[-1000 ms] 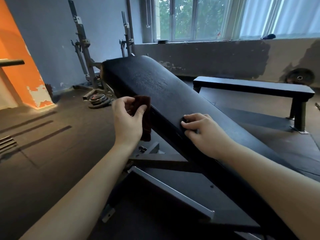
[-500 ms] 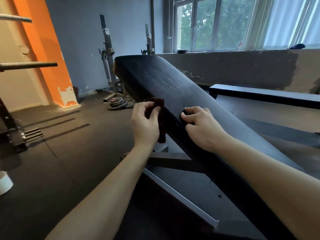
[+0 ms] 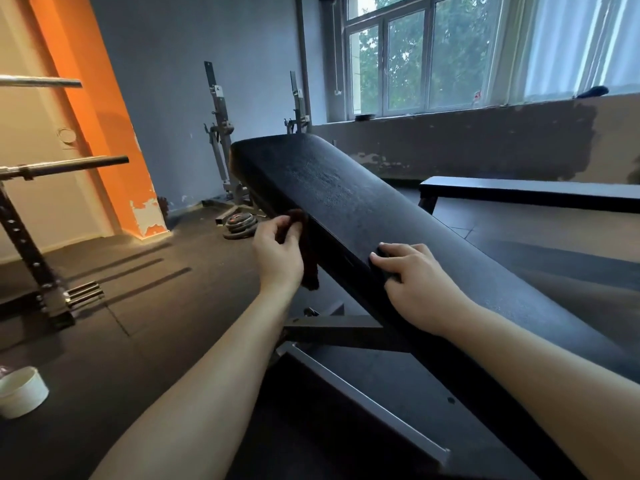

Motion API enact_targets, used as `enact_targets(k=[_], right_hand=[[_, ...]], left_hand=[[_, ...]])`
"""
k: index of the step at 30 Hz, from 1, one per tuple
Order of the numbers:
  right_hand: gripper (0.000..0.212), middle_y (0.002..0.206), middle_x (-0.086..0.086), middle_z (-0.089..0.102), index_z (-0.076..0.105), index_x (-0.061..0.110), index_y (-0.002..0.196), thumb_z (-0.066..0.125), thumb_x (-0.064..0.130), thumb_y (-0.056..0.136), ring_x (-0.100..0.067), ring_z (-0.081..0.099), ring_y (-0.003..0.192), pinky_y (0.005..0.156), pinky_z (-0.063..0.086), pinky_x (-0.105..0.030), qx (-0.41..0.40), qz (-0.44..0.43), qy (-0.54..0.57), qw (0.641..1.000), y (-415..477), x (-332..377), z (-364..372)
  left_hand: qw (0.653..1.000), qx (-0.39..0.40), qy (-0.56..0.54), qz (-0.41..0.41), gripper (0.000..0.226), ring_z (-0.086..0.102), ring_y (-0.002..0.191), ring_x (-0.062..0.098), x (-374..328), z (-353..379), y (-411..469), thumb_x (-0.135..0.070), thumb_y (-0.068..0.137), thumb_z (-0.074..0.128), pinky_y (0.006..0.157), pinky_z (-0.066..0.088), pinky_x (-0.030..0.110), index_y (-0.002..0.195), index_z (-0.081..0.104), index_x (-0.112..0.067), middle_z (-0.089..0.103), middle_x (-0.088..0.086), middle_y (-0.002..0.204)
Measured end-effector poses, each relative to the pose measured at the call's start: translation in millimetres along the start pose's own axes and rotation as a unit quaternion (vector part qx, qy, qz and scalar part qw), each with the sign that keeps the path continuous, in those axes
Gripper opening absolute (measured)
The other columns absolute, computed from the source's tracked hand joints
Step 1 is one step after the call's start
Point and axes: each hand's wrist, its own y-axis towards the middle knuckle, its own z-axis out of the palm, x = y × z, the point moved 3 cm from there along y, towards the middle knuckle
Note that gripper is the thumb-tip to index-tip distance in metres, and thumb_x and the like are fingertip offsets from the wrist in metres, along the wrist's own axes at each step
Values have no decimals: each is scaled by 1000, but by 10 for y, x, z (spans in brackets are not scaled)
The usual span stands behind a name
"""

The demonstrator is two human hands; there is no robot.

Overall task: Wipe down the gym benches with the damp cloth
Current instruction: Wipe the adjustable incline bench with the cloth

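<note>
Left grip (image 3: 277, 251) clasps the dark brown cloth (image 3: 310, 270), right grip (image 3: 419, 285) curls its fingers over the side edge of the black incline pad (image 3: 346, 199). I see the pad broad, textured, sloping upward away from me. The cloth hangs limp below my left grip, touching the pad's side edge, upslope of the right grip.

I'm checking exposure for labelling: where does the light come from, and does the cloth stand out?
Head view: daylight enters through the window, overexposing the curtain; the dark cloth in the left hand barely separates from the black bench; verticals lean near the edges.
</note>
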Motion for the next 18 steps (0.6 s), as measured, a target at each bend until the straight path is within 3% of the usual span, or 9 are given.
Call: enact_targets(k=[2,6,11,13,18], right_hand=[[53,159,5,42,57,28,146,46,10,97,-25,26,145,121,24,-46,1,4,-11,1000,19,35,16],[51,158,4,42,58,28,145,48,14,97,-25,26,145,120,25,-46,3,8,-16,1000,26,51,-6],[52,159,5,42,57,28,146,49,13,96,-24,26,145,121,25,-45,13,-1,-12,1000,4,22,-30],[53,160,4,41,56,27,147,48,11,97,-24,26,146,121,24,-44,18,-4,-10,1000,-8,11,-30],[51,159,6,44,60,24,144,46,6,98,-20,28,146,117,18,-24,5,-10,4,1000,-27,-34,-77]], left_hand=[[997,30,23,60,16,58,95,2,-27,30,-181,-17,95,69,85,42,5,108,73,-10,65,-2,106],[991,59,34,112,10,60,94,-2,-118,44,-397,-15,90,75,83,43,7,100,74,-14,65,-5,100],[999,-19,-4,-51,15,64,101,15,-188,-39,291,-29,95,69,95,55,34,108,70,-23,68,-3,109],[997,-28,-7,-68,8,63,101,15,-224,-33,361,-32,96,67,95,56,39,103,66,-28,67,-4,110],[1000,6,-11,24,14,56,98,1,-287,92,-304,-17,95,69,84,40,0,109,67,-15,63,1,113]])
